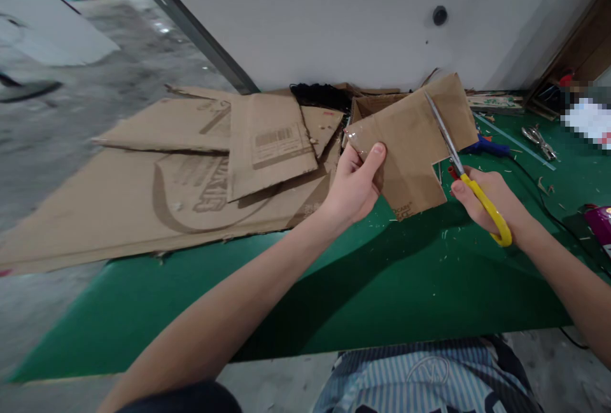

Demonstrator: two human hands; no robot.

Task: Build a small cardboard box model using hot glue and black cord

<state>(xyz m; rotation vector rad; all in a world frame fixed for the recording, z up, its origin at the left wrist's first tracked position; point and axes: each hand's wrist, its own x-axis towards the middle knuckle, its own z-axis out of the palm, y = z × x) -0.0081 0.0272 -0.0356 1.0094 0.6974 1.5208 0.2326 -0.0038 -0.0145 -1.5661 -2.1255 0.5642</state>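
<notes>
A notched piece of brown cardboard (pixel 405 149) is held up over the table, pinched at its left end by my left hand (pixel 356 187). The notch opens toward the right, and printed letters show along the lower edge. My right hand (pixel 491 203) grips yellow-handled scissors (pixel 482 200). Their metal blades look nearly closed and lie across the right part of the cardboard; whether they are cutting into it I cannot tell. Some of the right fingers are hidden behind the handles.
Cardboard sheets (pixel 273 146) lie stacked at the left, overhanging the green table (pixel 191 305). Behind my hands stands an open box (pixel 372 105) against the white wall. A blue-handled tool (pixel 494 147) with a black cord, pliers (pixel 539 142) and a purple can (pixel 599 225) lie at the right.
</notes>
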